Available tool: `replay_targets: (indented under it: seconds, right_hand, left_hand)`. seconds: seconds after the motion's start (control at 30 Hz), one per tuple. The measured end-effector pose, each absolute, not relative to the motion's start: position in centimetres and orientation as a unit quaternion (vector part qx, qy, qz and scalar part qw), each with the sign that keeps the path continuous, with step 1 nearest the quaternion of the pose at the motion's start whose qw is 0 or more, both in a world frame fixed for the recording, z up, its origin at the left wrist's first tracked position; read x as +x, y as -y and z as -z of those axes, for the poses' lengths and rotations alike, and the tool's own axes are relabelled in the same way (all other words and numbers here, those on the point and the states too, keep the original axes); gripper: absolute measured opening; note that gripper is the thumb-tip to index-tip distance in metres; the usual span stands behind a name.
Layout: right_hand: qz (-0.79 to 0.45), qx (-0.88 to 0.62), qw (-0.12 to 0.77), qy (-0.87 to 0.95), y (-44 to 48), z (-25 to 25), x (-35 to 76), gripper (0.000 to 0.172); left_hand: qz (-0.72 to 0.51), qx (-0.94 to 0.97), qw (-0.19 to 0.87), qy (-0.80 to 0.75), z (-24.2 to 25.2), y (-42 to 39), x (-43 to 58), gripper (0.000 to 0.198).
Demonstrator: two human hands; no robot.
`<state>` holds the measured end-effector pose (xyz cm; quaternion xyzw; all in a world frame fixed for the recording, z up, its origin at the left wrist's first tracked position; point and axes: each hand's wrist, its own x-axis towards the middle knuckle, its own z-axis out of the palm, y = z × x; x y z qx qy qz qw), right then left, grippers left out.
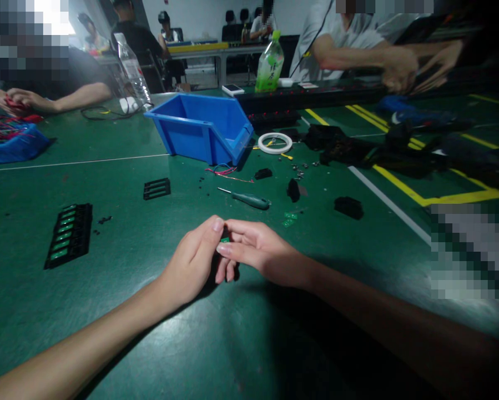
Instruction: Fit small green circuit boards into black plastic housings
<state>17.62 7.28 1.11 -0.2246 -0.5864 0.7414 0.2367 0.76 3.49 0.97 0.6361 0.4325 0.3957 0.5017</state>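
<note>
My left hand and my right hand meet at the middle of the green table, fingertips together. Both pinch a small green circuit piece that shows only as a sliver between the fingers. A green-handled screwdriver lies just beyond my hands. Two loose green chips lie to its right. A black tray with several green chips set in it rests to the left.
A blue bin stands beyond the screwdriver, with red wires in front of it. A small black frame, black plastic parts, screws and a white tape roll are scattered about. Other people work at the far left and far right.
</note>
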Motion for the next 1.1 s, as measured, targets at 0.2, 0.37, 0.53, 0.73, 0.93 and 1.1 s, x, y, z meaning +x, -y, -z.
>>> replay_targets:
  seconds: [0.2,0.37,0.53,0.73,0.93,1.1]
  right_hand:
    - [-0.741,-0.222,0.239,0.587,-7.3,-1.02,17.61,0.026]
    - [-0.742,-0.22,0.237,0.587,-7.29,-1.06,17.62,0.026]
    - [-0.743,-0.221,0.238,0.585,-7.28,-1.23,17.64,0.025]
    - [-0.74,-0.218,0.24,0.589,-7.29,-1.11,17.6,0.024]
    - [-0.741,-0.211,0.247,0.588,-7.29,-1.0,17.54,0.022]
    - [-0.739,-0.217,0.243,0.59,-7.34,-1.03,17.58,0.022]
  left_hand:
    - [-0.399,0.635,0.503,-0.428,-0.78,-3.53,0.65,0.05]
    - [-0.4,0.635,0.503,-0.428,-0.68,-3.59,0.68,0.05]
    - [-0.4,0.638,0.499,-0.429,-0.85,-3.6,0.66,0.05]
    - [-0.397,0.64,0.496,-0.432,-0.82,-3.68,0.74,0.051]
    - [-0.397,0.639,0.498,-0.432,-0.76,-3.64,0.64,0.05]
    - [-0.396,0.639,0.498,-0.432,-0.85,-3.59,0.66,0.051]
